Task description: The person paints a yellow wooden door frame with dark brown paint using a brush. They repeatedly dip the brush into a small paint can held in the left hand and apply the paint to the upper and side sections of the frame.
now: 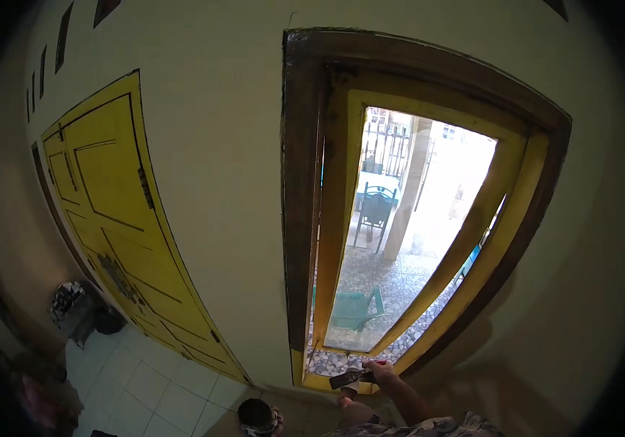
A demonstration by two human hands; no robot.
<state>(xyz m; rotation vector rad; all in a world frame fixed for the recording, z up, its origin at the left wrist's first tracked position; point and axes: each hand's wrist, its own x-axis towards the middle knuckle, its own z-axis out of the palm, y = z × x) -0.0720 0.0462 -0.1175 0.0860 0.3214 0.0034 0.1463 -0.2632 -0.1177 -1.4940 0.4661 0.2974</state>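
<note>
Low in front of me, at the sill of a yellow-framed window sash, both my hands are close together. My right hand is closed, with a bit of red showing at its fingers. A dark, flat, oblong thing sticks out leftward from it; its exact kind is too small to tell. Just below, my left hand is near a small whitish patch, and its fingers are too small and dim to read. The sash stands partly open within a dark brown window frame.
A dark round container stands on the tiled floor at the lower middle. To the left is a yellow panelled door, with dark items beside it. Through the glass, green chairs show outside.
</note>
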